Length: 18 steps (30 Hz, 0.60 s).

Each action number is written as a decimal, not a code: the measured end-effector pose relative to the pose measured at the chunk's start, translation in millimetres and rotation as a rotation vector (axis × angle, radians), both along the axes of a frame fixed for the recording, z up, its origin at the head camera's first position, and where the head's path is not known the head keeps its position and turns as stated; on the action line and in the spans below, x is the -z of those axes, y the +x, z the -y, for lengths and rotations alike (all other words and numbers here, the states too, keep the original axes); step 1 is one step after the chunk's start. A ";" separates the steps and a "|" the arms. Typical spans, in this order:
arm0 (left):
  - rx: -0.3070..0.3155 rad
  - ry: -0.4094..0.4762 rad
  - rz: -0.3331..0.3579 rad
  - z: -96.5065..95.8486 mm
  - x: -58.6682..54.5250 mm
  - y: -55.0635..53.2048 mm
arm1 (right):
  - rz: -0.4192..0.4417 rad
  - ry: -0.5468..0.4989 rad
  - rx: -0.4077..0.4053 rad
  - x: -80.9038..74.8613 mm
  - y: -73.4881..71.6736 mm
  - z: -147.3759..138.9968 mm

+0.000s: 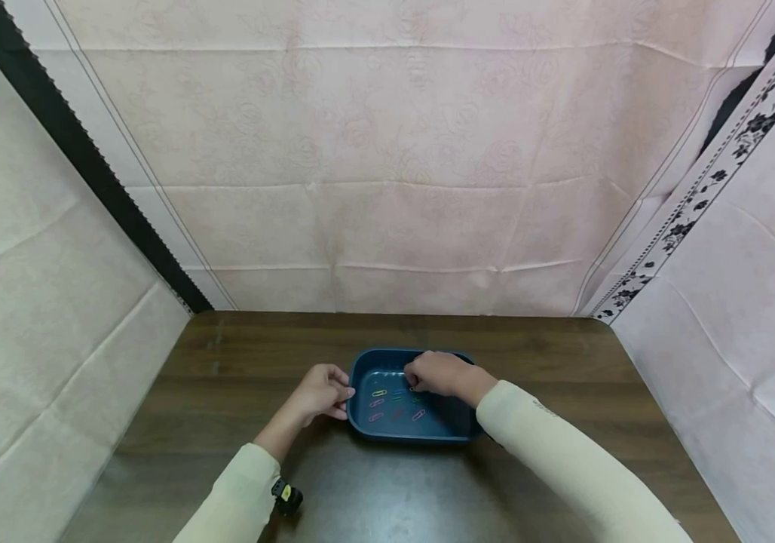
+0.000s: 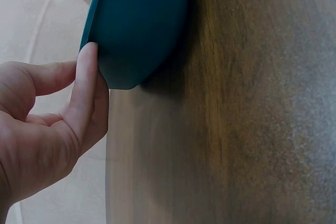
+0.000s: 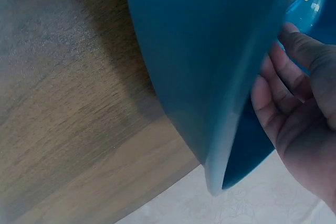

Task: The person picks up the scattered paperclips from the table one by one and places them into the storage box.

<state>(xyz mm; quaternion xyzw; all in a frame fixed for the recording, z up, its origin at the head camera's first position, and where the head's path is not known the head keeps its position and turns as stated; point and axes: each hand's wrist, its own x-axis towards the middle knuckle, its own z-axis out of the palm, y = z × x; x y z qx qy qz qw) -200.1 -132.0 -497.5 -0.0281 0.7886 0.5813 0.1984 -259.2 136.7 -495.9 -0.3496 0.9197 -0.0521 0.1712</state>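
A blue plastic tray [image 1: 408, 437] sits on the wooden table, with several coloured paper clips spread over its floor. Among them are a yellow paper clip [image 1: 379, 393], a pink paper clip [image 1: 418, 415] and a blue paper clip [image 3: 294, 5]. My left hand [image 1: 325, 392] pinches the tray's left rim between thumb and fingers, as the left wrist view also shows. Over the tray's far right part, my right hand [image 1: 443, 374] reaches in with curled fingers. A small pale paper clip [image 1: 412, 389] shows at its fingertips; the tray's rim partly hides them in the right wrist view.
The brown wooden table [image 1: 238, 437] extends around the tray on all sides. Pale cloth [image 1: 360, 151] hangs behind the table, with further cloth on the left and right. A black device [image 1: 287, 498] is strapped to the left wrist.
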 end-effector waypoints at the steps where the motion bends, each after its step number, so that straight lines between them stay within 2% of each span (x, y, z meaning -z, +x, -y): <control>1: -0.001 -0.002 0.001 0.0 -0.2 -0.1 | 0.001 -0.010 -0.002 -1.5 0.2 -0.8; 18: -0.001 -0.005 -0.006 -0.6 -1.5 0.3 | 0.066 -0.280 0.045 -26.8 9.1 -26.7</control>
